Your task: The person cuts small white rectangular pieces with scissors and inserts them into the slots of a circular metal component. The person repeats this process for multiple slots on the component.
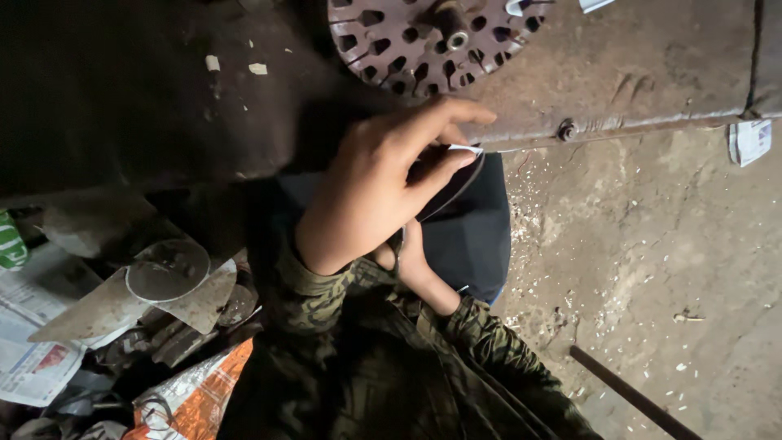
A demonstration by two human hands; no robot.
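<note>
Dark curved strip (452,189) sits clamped in the left hand (371,195), thumb and fingers together on it, just under the rusty counter (635,73). Right hand (411,265) lies beneath, its grip hidden, so I cannot tell.

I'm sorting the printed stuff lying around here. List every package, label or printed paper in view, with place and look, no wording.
Newspaper: lower left on the clutter, crumpled, white with grey print and a red patch.
Green packet: left edge, green with white stripes, mostly cut off.
Orange sack: bottom, left of the sleeve, orange and white, crumpled.
Paper tag: right edge below the metal bench, white, small, rectangular.
</note>
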